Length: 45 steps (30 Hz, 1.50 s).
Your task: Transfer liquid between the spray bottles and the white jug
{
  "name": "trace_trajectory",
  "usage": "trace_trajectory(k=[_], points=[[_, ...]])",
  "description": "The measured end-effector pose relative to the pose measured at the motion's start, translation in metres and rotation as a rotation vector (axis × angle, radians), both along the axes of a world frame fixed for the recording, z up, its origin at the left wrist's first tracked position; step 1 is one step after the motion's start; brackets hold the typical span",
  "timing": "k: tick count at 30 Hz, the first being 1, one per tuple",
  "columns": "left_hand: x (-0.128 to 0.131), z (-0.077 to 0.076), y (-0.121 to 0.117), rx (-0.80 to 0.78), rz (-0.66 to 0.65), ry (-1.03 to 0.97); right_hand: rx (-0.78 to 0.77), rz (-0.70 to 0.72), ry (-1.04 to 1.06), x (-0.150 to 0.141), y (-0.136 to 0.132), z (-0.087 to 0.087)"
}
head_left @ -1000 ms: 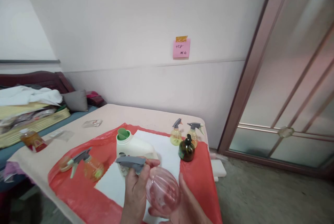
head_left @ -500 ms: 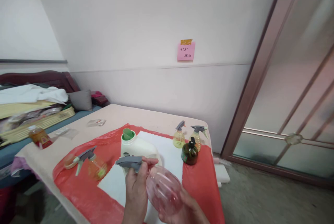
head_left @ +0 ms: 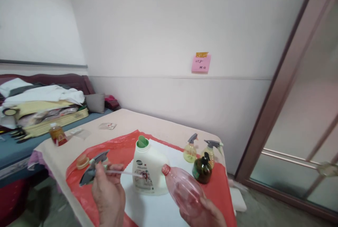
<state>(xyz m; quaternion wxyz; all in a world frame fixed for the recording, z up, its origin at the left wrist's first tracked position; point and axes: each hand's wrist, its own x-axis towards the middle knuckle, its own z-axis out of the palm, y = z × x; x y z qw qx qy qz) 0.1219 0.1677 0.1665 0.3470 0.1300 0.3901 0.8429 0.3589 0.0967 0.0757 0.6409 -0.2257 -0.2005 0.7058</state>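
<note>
My left hand (head_left: 108, 188) is closed round a grey spray trigger head (head_left: 88, 175), whose thin dip tube points right across the front of a big white jug (head_left: 154, 170). My right hand (head_left: 203, 213) grips a clear pink bottle (head_left: 183, 186), tilted with its uncapped neck toward the left. The jug stands upright on a white sheet (head_left: 139, 206), with a green cup-like piece (head_left: 143, 142) in its mouth. Behind my left hand, another grey trigger head (head_left: 101, 156) shows; the bottle under it is hidden.
Two yellowish spray bottles (head_left: 190, 152) and a dark green pump bottle (head_left: 202, 170) stand at the right. A red plastic sheet (head_left: 116, 142) covers part of the table (head_left: 158, 123). An amber bottle (head_left: 58, 135) sits far left; an orange-brown lid (head_left: 82, 162) lies nearer.
The trigger head has come off the pink bottle and moved left in my left hand, baring its tube. The bottle moved slightly right in my right hand. The view has shifted left.
</note>
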Motion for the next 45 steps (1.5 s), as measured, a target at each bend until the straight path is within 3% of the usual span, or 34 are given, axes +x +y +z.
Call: trace_trajectory(k=[7, 11, 17, 25, 31, 38, 45], points=[[-0.001, -0.011, 0.004, 0.002, -0.074, 0.028, 0.046, -0.046, -0.066, 0.000, 0.032, 0.071], [-0.002, -0.013, 0.005, -0.007, -0.111, 0.026, 0.117, -0.040, -0.321, -0.005, 0.062, 0.104], [-0.004, -0.011, 0.008, -0.022, -0.125, -0.051, 0.178, -0.016, -0.768, -0.009, 0.095, 0.138], [-0.005, -0.011, 0.008, -0.038, -0.152, -0.068, 0.281, 0.008, -1.212, -0.016, 0.111, 0.197], [-0.003, -0.012, 0.009, -0.031, -0.186, -0.115, 0.385, -0.011, -1.531, -0.038, 0.122, 0.243], [-0.001, -0.002, 0.001, 0.024, -0.238, -0.129, 0.465, 0.007, -1.727, -0.074, 0.134, 0.272], [-0.002, -0.004, 0.000, 0.024, -0.247, -0.104, 0.526, -0.033, -1.791, -0.086, 0.127, 0.278]])
